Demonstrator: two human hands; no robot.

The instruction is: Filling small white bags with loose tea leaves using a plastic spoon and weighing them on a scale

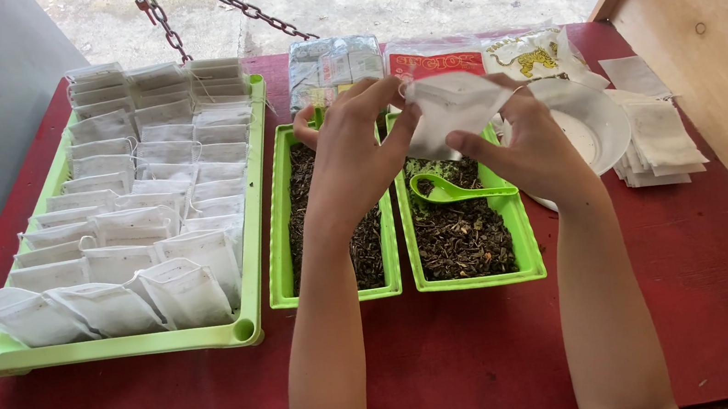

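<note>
Forearms come up from the bottom edge over a red table (457,359). Left hand (356,155) and right hand (529,152) meet above two small green trays, both pinched on one white paper bag (450,111), held up in the air between them. Left fingers (399,126) grip the bag's left edge, thumb side toward the bag; right thumb and fingers clamp its right and lower side. Bag looks slightly crumpled; whether it is open or has anything inside, cannot tell.

Below the hands: left small tray (276,243) holds dark loose tea leaves, partly hidden by the left wrist. Right small tray (525,231), touching it side by side, also holds tea leaves, with a green scoop (450,189) lying on top, handle pointing right.

Far left: big green tray (251,246) packed with rows of filled white bags (152,212), overlapping, leaning back.

Right of the hands: white plate (599,120), partly behind the right hand. Just beside it a stack of flat empty white bags (661,136).

Back edge of the table: foil packets (333,65) and printed packets (475,57). Chain (247,8) hangs at top. Wooden panel (724,49) along the right side.
</note>
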